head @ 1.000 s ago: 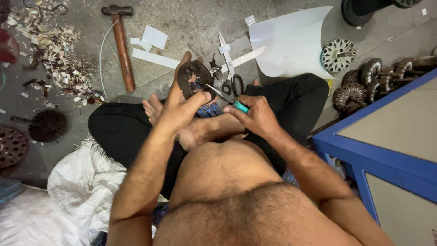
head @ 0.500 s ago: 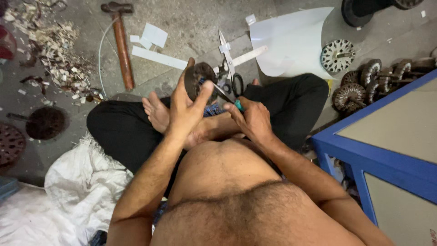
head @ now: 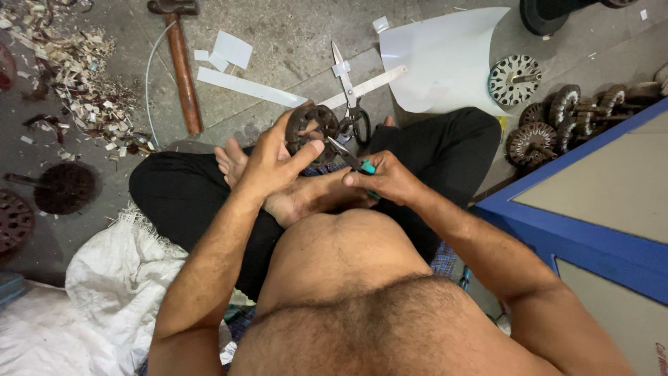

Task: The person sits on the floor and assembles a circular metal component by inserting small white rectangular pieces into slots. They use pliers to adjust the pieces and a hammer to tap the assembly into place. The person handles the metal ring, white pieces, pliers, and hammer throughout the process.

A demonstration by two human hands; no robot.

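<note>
Your left hand [head: 275, 157] grips a dark, rusty toothed ring [head: 312, 127] just above the centre of the frame, fingers wrapped behind it and thumb pressed across its front. Your right hand [head: 386, 179] is closed around the teal handles of a pair of pliers [head: 348, 156], whose tip touches the ring's right edge. Scissors [head: 350, 97] lie on the concrete floor [head: 292, 35] just beyond the ring, beside a white sheet [head: 445, 59]. A hammer [head: 179, 59] lies at the upper left. More toothed rings [head: 550, 129] sit at the right, near a blue cabinet [head: 591, 233].
</note>
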